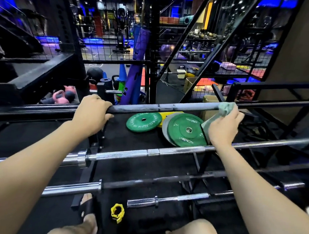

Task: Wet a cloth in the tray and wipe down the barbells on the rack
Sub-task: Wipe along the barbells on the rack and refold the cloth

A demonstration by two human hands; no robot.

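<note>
The left hand [92, 110] curled over the far barbell [150, 107], apparently steadying it, while the right hand [224, 128] pinched the green cloth [224, 107] against the same bar further along. Nearer barbells lay beneath both forearms; no tray showed.

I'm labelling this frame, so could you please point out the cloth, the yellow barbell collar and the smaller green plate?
Pale green cloth [224, 108], head view: bunched top.
Yellow plastic barbell collar [117, 213], head view: ring.
Smaller green weight plate [136, 123], head view: face.
</note>
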